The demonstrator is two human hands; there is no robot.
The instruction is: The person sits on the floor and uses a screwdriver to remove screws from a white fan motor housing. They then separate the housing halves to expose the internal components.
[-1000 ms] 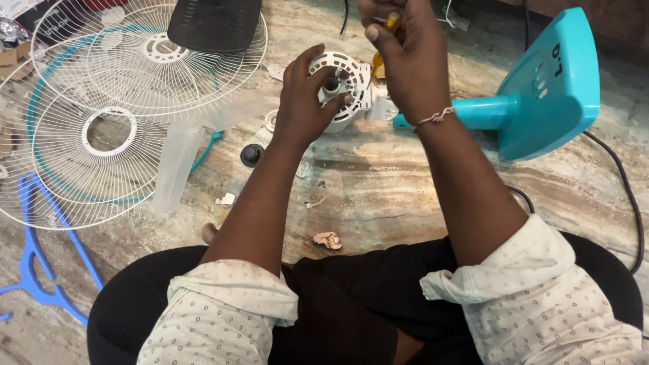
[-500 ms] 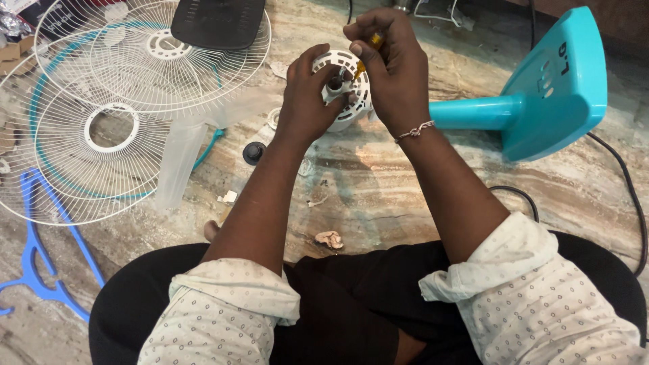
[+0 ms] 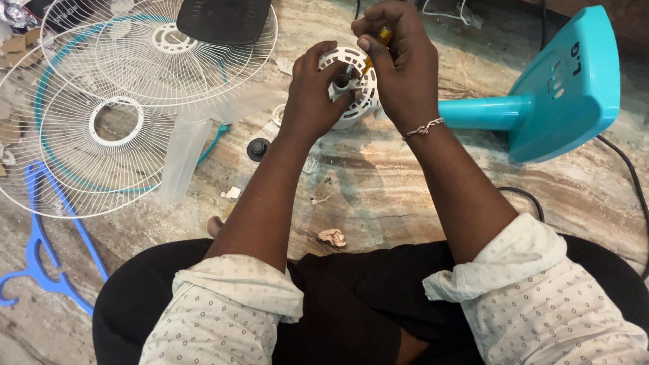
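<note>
My left hand (image 3: 312, 94) grips the white round fan motor housing (image 3: 351, 101) from its left side. My right hand (image 3: 399, 64) is closed around a yellow-handled screwdriver (image 3: 378, 42), whose tip points down into the housing's centre. The housing joins a turquoise fan neck and base (image 3: 561, 94) lying on its side to the right. Both hands meet over the housing, which they partly hide.
Two white wire fan guards (image 3: 115, 128) lie on the stone floor (image 3: 378, 189) at left, beside a clear fan blade (image 3: 186, 152) and a small black knob (image 3: 257, 148). A blue hanger (image 3: 40, 270) sits at lower left. A black cable (image 3: 629, 176) runs at right.
My right hand dropped from above onto the motor housing, bringing the screwdriver tip into its centre. The left hand kept its hold on the housing.
</note>
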